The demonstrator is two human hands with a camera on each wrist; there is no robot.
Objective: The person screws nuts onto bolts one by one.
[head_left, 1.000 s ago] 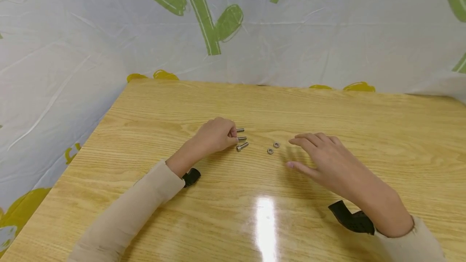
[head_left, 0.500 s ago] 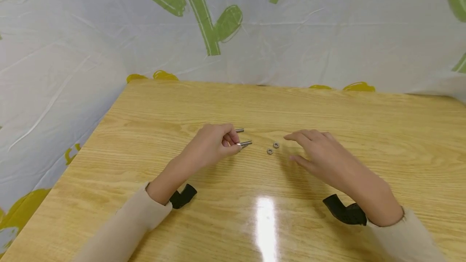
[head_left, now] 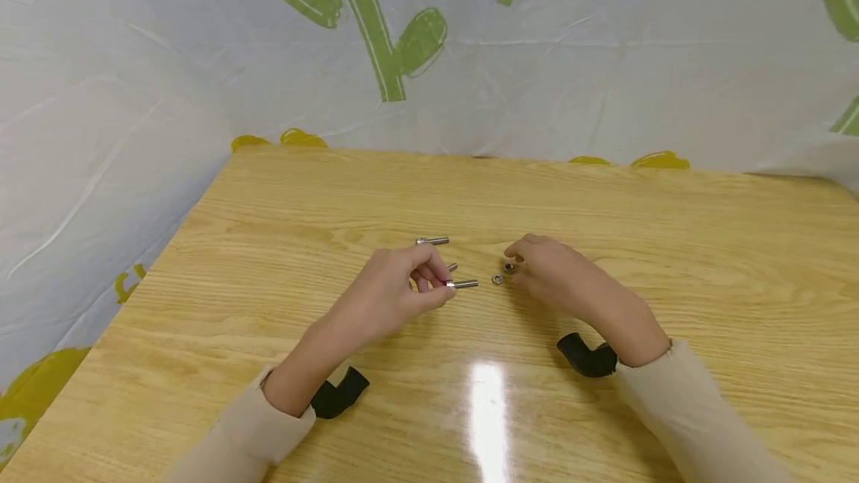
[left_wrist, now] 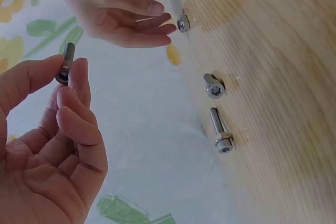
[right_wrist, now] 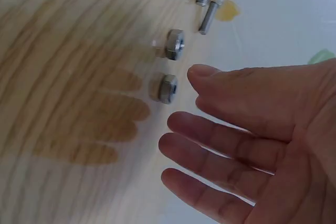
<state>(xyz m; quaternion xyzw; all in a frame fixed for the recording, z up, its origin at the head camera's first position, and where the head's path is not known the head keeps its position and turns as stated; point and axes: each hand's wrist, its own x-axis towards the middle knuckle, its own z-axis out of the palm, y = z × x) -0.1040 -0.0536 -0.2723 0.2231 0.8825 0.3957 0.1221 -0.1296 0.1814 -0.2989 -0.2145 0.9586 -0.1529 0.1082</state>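
Observation:
Between thumb and fingertips, my left hand (head_left: 392, 289) pinches a socket head bolt (head_left: 464, 284) by its head end, the threaded shank pointing right. A second bolt (head_left: 452, 267) lies just behind it, partly hidden by the fingers. Farther back on the table lies another bolt (head_left: 432, 241); in the left wrist view, this bolt (left_wrist: 219, 124) has a nut near its head. My right hand (head_left: 570, 278) hovers with parted, slightly bent fingers over two hex nuts. In the right wrist view the nearer nut (right_wrist: 168, 88) and the other nut (right_wrist: 175, 44) stand clear of the fingertips.
The wooden table (head_left: 302, 192) carries the small hardware around its middle. A white sheet with painted plants (head_left: 503, 80) hangs behind it and along the left side. Black wrist mounts (head_left: 587, 355) project below both wrists.
My left hand has picked up a bolt and brought it toward me and slightly right, uncovering the far bolt. My right hand has moved left to the nuts.

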